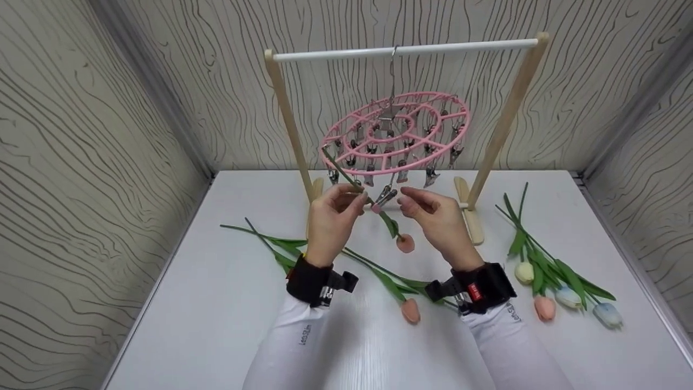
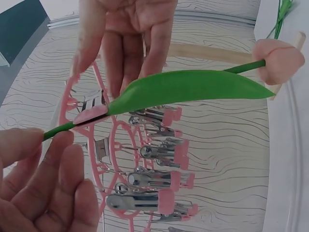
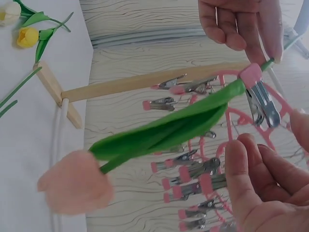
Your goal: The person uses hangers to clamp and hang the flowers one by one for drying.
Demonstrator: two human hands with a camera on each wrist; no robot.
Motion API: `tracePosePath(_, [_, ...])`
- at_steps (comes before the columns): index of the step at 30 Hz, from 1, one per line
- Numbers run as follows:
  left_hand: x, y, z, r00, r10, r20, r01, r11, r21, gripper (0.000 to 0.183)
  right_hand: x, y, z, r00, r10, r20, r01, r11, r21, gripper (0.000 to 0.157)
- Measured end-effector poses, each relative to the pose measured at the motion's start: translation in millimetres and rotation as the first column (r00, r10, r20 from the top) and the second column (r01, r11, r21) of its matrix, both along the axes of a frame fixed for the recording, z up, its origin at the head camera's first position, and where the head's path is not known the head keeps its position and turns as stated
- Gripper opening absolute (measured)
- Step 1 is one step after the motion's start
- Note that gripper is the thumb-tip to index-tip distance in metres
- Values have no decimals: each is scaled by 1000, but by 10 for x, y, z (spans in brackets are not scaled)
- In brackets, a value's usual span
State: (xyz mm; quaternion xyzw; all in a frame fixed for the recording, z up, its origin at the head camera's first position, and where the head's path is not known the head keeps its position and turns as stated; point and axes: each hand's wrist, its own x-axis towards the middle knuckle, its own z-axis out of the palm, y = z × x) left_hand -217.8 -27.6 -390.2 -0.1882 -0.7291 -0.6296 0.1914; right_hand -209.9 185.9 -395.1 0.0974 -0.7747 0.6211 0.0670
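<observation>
An artificial tulip with a peach-pink bloom (image 1: 405, 244) slants below a round pink clip hanger (image 1: 379, 172). My left hand (image 1: 333, 216) pinches its green stem between thumb and forefinger. One metal clip (image 3: 260, 99) with pink tips is closed across the stem, where the green leaf (image 2: 193, 91) begins. To the right of that clip, my right hand (image 1: 438, 219) has its thumb and fingers parted, with nothing between them. In the right wrist view, those fingers (image 3: 241, 169) stand just off the clip's handles.
The hanger, tilted, hangs by a hook from the white rod (image 1: 460, 47) of a wooden stand (image 1: 509, 119). Several more clips dangle from it. Another pink tulip (image 1: 410, 311) lies in front on the white table, and a tulip bunch (image 1: 568, 297) lies at right.
</observation>
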Motion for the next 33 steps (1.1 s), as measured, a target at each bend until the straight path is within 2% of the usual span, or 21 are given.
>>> tracePosePath(6, [-63,-19,-58,1000,11,11,-11,1000,2,14,130,155,-222,993,-103,62,105,994,-22,36])
tracePosePath(12, [-126,-39,-108,999,30,34,-29,999,-23,14,290,271,-437,981,-159,112,163,986,-25,32])
tracePosePath(23, [-209,-64,-202,995,4,97,-8,999,40,18,571,388,-673,973,-203,113,205,979,-2,26])
tracePosePath(33, [-218,-78,-322,984,22,178,-26,1000,18,24,715,501,-872,964,-230,134,227,973,37,25])
